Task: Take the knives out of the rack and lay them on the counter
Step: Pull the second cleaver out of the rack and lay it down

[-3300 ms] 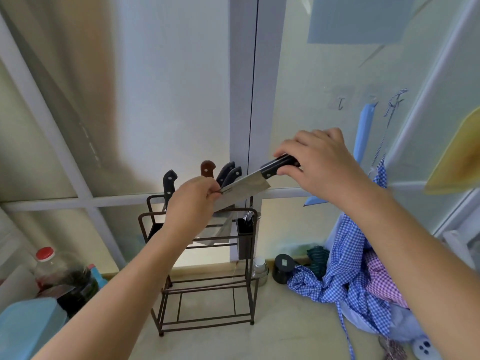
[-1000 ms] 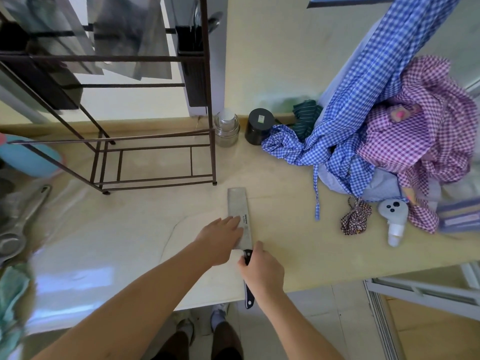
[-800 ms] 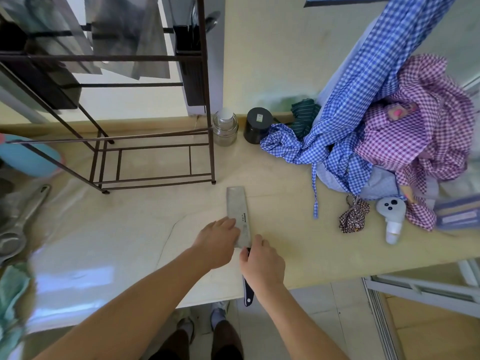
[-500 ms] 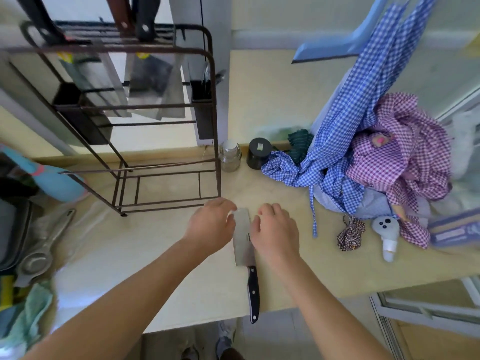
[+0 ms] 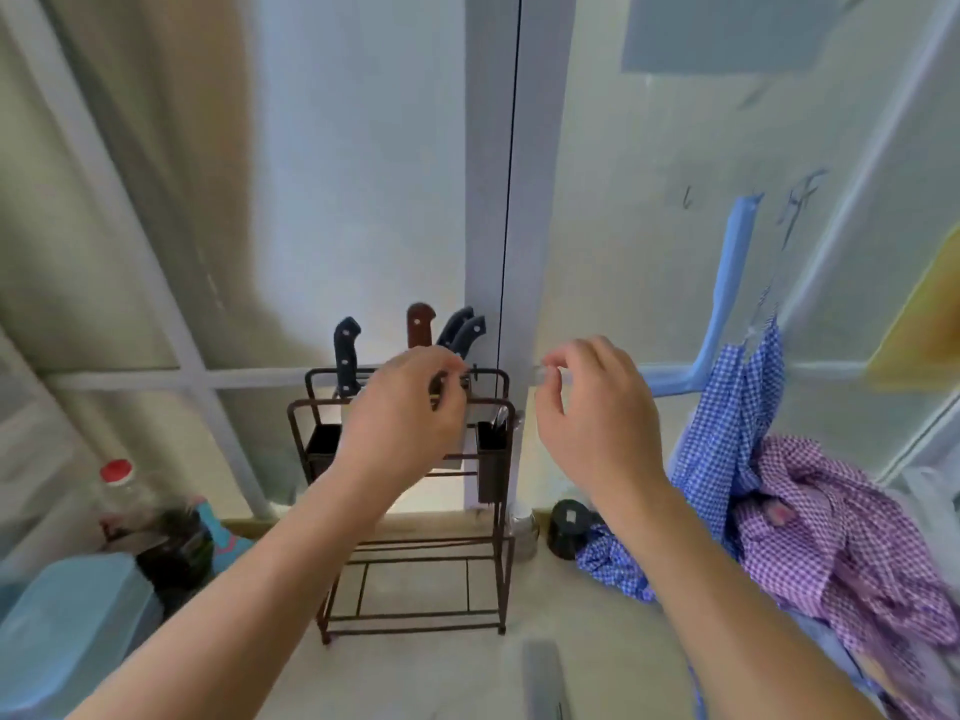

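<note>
Lighting: soft, bright daylight is admitted through the frosted window panes (image 5: 363, 148) behind the rack (image 5: 405, 511); no hard shadows are cast. A broad dim patch is seen on the upper left glass. A pale glow is noted on the bench (image 5: 467, 667) under the rack.

Sharpness: the whole frame is softened by motion blur; the left hand (image 5: 402, 413) and right hand (image 5: 592, 418) are smeared at the fingertips, and the grey blade (image 5: 543, 683) at the lower edge is blurred.

Distortion: window bars are bent outward by the wide-angle lens toward the edges. The knife handles (image 5: 415, 335) are rendered as dark shapes against the light.
</note>
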